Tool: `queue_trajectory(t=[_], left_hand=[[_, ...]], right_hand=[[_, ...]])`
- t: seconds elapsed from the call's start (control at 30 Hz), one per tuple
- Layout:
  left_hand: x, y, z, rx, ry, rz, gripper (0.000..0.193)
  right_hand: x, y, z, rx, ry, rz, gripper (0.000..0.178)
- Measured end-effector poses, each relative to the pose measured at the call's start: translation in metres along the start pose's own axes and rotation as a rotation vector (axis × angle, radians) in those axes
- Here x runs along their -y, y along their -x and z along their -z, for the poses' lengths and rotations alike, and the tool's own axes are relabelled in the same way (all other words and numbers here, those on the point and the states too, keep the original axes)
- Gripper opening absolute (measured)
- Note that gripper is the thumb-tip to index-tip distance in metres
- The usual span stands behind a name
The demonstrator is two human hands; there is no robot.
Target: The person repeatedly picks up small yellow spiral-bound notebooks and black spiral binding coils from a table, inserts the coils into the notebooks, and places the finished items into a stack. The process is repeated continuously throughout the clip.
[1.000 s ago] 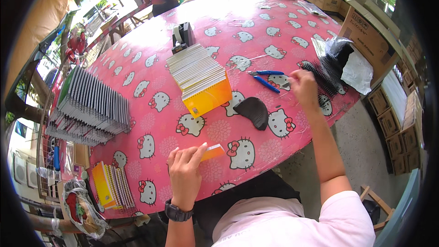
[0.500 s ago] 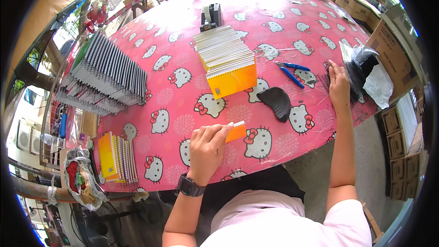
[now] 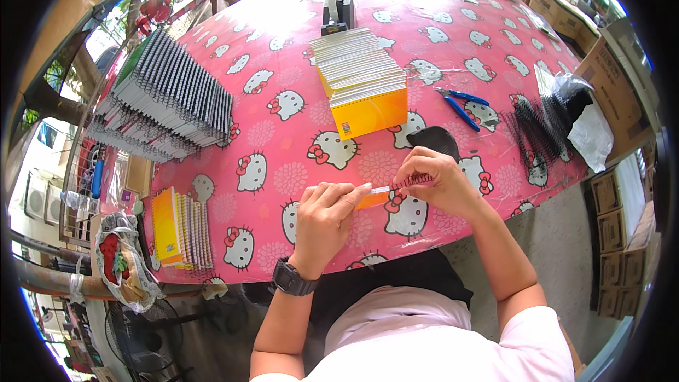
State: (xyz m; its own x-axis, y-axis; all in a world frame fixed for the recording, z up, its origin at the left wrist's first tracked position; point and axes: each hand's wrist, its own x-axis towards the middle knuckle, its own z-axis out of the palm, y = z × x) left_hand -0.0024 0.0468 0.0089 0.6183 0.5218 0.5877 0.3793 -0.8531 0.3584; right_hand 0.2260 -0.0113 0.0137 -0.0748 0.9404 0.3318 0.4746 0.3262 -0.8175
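Near the table's front edge my left hand (image 3: 324, 216), with a black watch on its wrist, is closed on a small orange notebook (image 3: 372, 200) held with its white page edge up. My right hand (image 3: 447, 178) pinches a dark spiral binding coil (image 3: 417, 180), whose left end meets the notebook's right end. Whether the coil is threaded into the holes cannot be made out. Just behind my right hand lies a black curved pad (image 3: 433, 141). Further back stands a row of orange-covered notebooks (image 3: 369, 114), packed upright.
Blue pliers (image 3: 463, 112) lie right of the row, and loose black coils (image 3: 539, 131) at the right edge. A tape dispenser (image 3: 338, 15) stands behind. Tall spiral notebook stacks (image 3: 177, 92) and several yellow notebooks (image 3: 180, 230) occupy the left. Cardboard boxes (image 3: 614, 85) stand right.
My right hand has come from the coil pile at the right to the notebook, bringing a coil. My left hand keeps holding the notebook in nearly the same place.
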Motion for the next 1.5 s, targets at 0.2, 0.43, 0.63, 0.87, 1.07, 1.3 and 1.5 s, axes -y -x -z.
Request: queue_trajectory(t=[0.2, 0.43, 0.63, 0.87, 1.07, 1.3, 1.5], left_hand=[[0.001, 0.001, 0.001, 0.032, 0.005, 0.014, 0.034], [0.002, 0.0, 0.001, 0.015, 0.028, 0.014, 0.031], [-0.014, -0.007, -0.001, 0.019, 0.012, 0.103, 0.03], [-0.022, -0.003, -0.016, 0.067, -0.025, 0.087, 0.024], [-0.028, -0.005, -0.01, 0.022, 0.023, 0.073, 0.021], [-0.027, -0.003, -0.007, 0.029, -0.086, 0.094, 0.029], [-0.005, 0.02, -0.002, 0.01, -0.159, 0.17, 0.026]], right_hand=[[0.003, -0.005, -0.007, -0.06, 0.004, -0.007, 0.019], [-0.004, -0.002, 0.002, 0.198, -0.03, 0.042, 0.02], [0.007, -0.005, 0.001, 0.085, 0.103, 0.132, 0.041], [0.019, -0.004, 0.005, 0.162, -0.069, -0.082, 0.041], [-0.04, -0.008, 0.063, 0.342, 0.611, -0.053, 0.068], [-0.046, -0.01, 0.049, 0.296, 0.59, -0.166, 0.075], [-0.031, -0.005, 0.032, 0.22, -0.423, -0.119, 0.053]])
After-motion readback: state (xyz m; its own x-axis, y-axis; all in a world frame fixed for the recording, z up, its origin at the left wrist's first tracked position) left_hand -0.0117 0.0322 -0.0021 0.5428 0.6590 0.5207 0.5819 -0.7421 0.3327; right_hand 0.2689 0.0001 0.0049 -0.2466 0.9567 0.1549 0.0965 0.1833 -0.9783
